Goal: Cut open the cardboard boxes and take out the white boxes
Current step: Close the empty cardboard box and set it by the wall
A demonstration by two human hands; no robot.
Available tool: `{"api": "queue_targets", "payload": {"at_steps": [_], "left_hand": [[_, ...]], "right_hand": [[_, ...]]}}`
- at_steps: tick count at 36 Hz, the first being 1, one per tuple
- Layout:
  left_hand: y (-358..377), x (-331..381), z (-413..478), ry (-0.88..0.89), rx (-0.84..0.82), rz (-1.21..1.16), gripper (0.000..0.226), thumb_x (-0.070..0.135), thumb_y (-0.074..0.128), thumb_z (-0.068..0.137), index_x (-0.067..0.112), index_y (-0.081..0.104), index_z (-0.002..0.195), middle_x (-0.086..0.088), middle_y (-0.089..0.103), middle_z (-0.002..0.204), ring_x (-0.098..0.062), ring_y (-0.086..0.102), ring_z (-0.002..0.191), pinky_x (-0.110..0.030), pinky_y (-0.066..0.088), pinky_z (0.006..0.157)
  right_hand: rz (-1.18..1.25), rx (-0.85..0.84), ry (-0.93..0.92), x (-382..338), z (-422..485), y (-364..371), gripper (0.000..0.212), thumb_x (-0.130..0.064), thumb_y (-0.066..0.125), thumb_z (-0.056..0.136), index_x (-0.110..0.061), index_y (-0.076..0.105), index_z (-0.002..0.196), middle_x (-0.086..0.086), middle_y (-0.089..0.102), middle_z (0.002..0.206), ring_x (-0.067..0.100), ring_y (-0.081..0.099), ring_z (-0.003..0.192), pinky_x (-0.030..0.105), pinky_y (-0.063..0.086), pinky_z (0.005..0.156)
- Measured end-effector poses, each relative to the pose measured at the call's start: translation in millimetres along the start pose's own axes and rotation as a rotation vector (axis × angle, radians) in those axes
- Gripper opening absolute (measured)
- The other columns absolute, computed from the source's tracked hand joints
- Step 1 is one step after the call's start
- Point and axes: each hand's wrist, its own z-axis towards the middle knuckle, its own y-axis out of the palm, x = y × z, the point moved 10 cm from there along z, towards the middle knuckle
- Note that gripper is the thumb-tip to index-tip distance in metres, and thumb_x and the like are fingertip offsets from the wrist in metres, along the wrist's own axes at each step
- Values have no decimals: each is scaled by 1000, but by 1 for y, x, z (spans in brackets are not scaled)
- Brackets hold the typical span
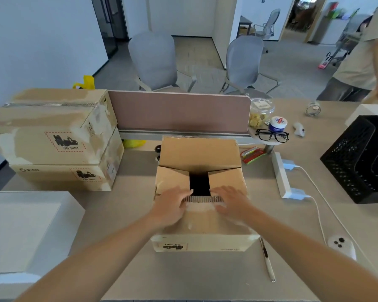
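A cardboard box (202,234) stands on the desk right in front of me. Its far flap stands up, its two side flaps lie folded in, and a dark gap shows between them. My left hand (169,205) and my right hand (231,201) both rest, fingers spread, on the near flap's corrugated edge. Nothing inside the box is visible. Two more taped cardboard boxes (52,136) are stacked at the left. A white box (24,232) lies at the near left. A white pen-like tool (267,260) lies right of the open box.
A pink divider (179,112) runs behind the box. Glasses (272,136), a jar and a tin sit at the back right, a black mesh crate (358,158) at the far right, a white controller (342,247) and cable near it. Another person (362,59) stands at the right.
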Motion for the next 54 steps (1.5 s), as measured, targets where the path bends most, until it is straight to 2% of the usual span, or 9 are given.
{"api": "queue_targets", "payload": {"at_steps": [5,18,23,28,31,34,39,45,54], "left_hand": [[-8,-5,17,22,116,-27,52,28,35,105,25,22,155,9,20,161,-11,5,150,-38,3,122],[-79,-84,87,-731,265,-754,61,41,28,106,12,11,156,-8,15,162,-32,20,147,-43,21,116],[-83,-91,85,-714,240,-924,69,60,32,98,13,34,149,-5,50,136,-28,48,125,-39,35,105],[-115,-76,74,-631,400,-1002,74,70,27,94,22,40,148,0,36,154,-24,34,141,-44,23,117],[-119,-58,62,-507,349,-961,83,74,18,92,17,78,94,3,67,117,-14,50,115,-39,23,109],[-97,-56,44,-449,273,-822,80,74,22,92,19,80,81,12,67,107,-12,53,108,-35,26,98],[-48,-73,16,-420,201,-509,95,93,44,59,29,64,127,2,45,149,-26,33,142,-48,25,117],[-36,-59,9,-328,201,-134,42,66,61,81,48,59,120,11,14,162,-31,-5,150,-58,-2,117],[-5,0,23,-259,142,328,57,64,16,96,52,0,150,15,-10,163,-45,-27,142,-68,-16,108]], "right_hand": [[362,98,62,27,10,0,62,-31,62,87,-32,37,144,-8,32,153,16,24,144,40,21,119],[1184,277,575,99,78,-53,69,-25,63,90,-7,28,147,11,50,131,29,48,122,43,41,102],[1366,253,555,136,104,-29,110,-59,75,50,-16,37,144,4,60,128,27,58,115,47,43,103],[1462,362,580,108,66,-54,86,-75,41,84,-24,26,151,-4,37,149,25,35,138,44,23,114],[1511,486,570,108,45,-57,72,-75,32,88,-20,61,126,2,51,141,25,42,134,40,25,113],[1411,585,547,107,17,-51,75,-68,25,94,-13,73,77,8,64,111,23,52,111,36,31,95],[1214,460,475,94,-4,-16,53,-51,39,99,-7,69,101,3,67,96,12,58,80,30,42,70],[487,436,371,88,-4,-13,15,-50,61,85,-41,63,97,-14,39,148,16,35,137,45,25,113],[-63,289,219,19,17,-1,74,-81,22,81,-55,3,148,-14,-15,161,32,-26,145,61,-12,114]]}}
